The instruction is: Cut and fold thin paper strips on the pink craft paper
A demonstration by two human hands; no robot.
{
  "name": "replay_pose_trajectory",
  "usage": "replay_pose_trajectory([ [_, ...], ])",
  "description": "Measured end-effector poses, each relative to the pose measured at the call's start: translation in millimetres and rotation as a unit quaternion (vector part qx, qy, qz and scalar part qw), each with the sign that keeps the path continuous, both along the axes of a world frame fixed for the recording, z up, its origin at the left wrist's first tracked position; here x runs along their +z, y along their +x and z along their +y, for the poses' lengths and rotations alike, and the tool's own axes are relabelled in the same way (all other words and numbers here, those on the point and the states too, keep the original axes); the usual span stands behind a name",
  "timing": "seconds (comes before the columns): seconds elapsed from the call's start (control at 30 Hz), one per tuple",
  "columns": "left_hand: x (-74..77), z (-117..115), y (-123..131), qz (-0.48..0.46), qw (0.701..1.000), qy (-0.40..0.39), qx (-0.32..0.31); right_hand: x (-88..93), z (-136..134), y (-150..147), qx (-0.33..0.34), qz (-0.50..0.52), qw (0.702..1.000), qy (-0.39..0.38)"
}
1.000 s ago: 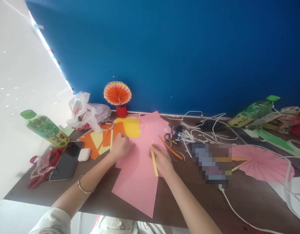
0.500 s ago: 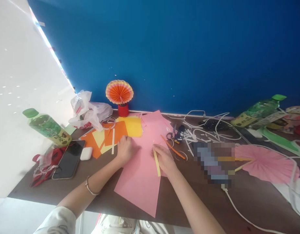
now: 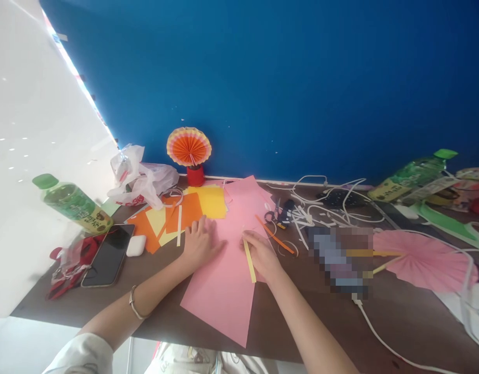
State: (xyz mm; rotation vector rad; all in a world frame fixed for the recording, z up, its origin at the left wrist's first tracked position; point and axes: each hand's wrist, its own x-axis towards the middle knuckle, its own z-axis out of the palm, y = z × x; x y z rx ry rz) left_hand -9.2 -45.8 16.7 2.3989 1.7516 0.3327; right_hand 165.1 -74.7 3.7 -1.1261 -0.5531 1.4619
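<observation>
My right hand [image 3: 262, 255] is closed on a narrow yellow paper strip [image 3: 250, 265], which slants down toward me over the pink paper [image 3: 218, 306]. The fingertips at the strip's upper end are partly hidden. My left hand [image 3: 200, 241] lies spread on the pink sheet's left side, fingers apart and nothing held. Just left of it are a white paper strip [image 3: 179, 226] and orange paper sheets [image 3: 181, 214]. Yellow paper [image 3: 208, 201] lies beyond my left hand. An orange strip [image 3: 274, 235] rests to the right of the pink paper.
A phone [image 3: 109, 255], a white earbud case [image 3: 136, 245] and a green bottle [image 3: 71, 202] stand or lie left. An orange paper fan [image 3: 189, 147] stands by the wall. Scissors [image 3: 276, 212], white cables [image 3: 348, 205] and a pink paper fan [image 3: 430, 262] lie right.
My left hand has opened from a curled shape, its fingers now spread on the paper. My right hand keeps the yellow strip in nearly the same place.
</observation>
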Motion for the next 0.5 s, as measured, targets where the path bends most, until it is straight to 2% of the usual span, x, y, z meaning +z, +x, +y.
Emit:
replay_pose_trajectory([
  [0.13, -1.5, -3, 0, 0.029, 0.999, 0.015, -0.011, -0.6, 1, -1, 0.010, 0.007, 1.000, -0.001],
  [0.27, -2.6, -3, 0, -0.006, 0.999, 0.022, -0.022, 2.3, 4, 2, 0.016, 0.043, 0.999, -0.006],
  [0.4, -3.0, 4, -1, -0.152, 0.985, -0.013, -0.083, 7.7, 7, 8, 0.041, 0.091, 0.995, -0.023],
  [0.5, -4.5, 14, 1, -0.308, 0.941, -0.118, -0.080, 11.0, 9, 10, 0.046, 0.080, 0.995, -0.032],
])
